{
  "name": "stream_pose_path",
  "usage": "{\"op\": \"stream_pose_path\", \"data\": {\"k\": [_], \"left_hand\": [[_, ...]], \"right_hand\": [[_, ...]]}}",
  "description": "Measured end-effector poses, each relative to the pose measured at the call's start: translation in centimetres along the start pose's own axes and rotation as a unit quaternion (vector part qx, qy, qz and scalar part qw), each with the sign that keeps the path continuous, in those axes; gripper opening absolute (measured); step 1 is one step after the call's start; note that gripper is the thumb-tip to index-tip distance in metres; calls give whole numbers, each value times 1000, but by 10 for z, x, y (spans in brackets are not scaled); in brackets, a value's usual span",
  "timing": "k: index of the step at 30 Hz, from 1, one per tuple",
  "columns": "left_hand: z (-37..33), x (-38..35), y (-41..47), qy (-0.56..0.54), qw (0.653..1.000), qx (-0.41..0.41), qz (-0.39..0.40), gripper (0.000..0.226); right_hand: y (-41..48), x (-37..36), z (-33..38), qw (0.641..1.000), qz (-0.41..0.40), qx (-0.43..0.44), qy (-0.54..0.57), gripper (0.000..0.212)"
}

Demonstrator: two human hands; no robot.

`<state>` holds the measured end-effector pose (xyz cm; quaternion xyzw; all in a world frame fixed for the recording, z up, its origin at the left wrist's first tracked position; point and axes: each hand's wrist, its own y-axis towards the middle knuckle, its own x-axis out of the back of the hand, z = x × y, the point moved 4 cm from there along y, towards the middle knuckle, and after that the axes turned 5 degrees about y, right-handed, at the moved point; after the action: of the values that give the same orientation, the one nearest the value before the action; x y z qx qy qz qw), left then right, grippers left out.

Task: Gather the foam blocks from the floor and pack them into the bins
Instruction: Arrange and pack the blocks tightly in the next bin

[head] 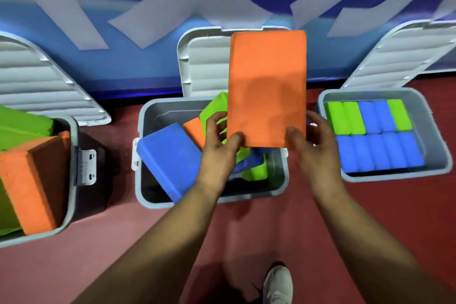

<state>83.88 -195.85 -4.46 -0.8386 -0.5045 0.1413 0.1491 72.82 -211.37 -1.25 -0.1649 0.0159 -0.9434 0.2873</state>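
Your left hand (219, 140) and right hand (312, 142) each pinch a bottom corner of the orange block (266, 81), upright above the middle bin (170, 112). The bin has open room along its front wall.

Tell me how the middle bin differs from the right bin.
The middle bin holds blocks jumbled at angles; the right bin holds them in neat rows. The middle bin shows orange, blue and green blocks; the right bin only blue and green. Both are grey and open.
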Motion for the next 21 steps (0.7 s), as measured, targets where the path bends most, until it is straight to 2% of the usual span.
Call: {"op": "stream_pose_path", "data": {"k": [5,11,15,19,21], "left_hand": [[9,-44,31,116,992,47,-2,37],[21,-52,47,140,984,102,-44,39],[22,-50,45,168,973,150,-57,58],[28,-36,45,193,966,169,-35,73],[29,-28,43,195,967,165,-18,72]], "right_hand": [[46,24,-9,999,0,20,-42,37],[85,16,-8,987,47,24,-150,40],[81,13,-5,976,92,48,-191,53],[68,0,4,952,144,102,-251,58],[62,-10,6,939,156,123,-280,59]]}}
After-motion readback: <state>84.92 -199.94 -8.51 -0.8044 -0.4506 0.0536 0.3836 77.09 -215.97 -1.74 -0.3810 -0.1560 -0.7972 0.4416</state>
